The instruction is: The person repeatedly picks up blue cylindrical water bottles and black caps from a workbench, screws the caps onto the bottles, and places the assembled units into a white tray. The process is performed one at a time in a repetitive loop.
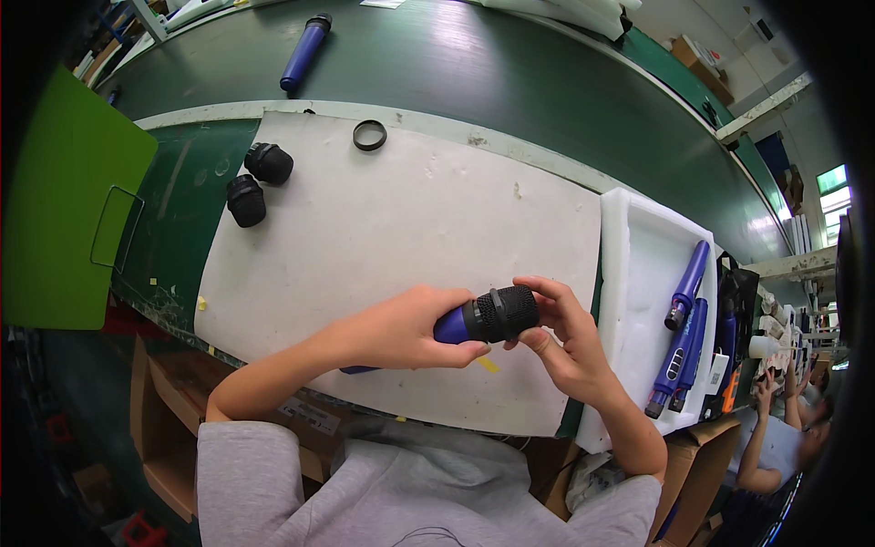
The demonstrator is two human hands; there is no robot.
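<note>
A microphone with a blue body (449, 326) and a black mesh head (509, 313) lies sideways between my hands, low over the white work sheet (401, 228). My left hand (428, 330) is closed around the blue body, part of which sticks out below the wrist. At the other end, my right hand (572, 351) grips the mesh head with thumb and fingers. Two loose black microphone heads (269, 163) sit together at the sheet's upper left. A black ring (369, 135) rests near its far edge.
A white foam tray (616, 273) on the right holds several blue microphone bodies (690, 283). Beyond the sheet runs a dark green belt (437, 55) carrying another blue microphone (307, 53). A green panel (73, 201) stands left. Cardboard boxes (169, 438) sit below; a co-worker (770, 447) is far right.
</note>
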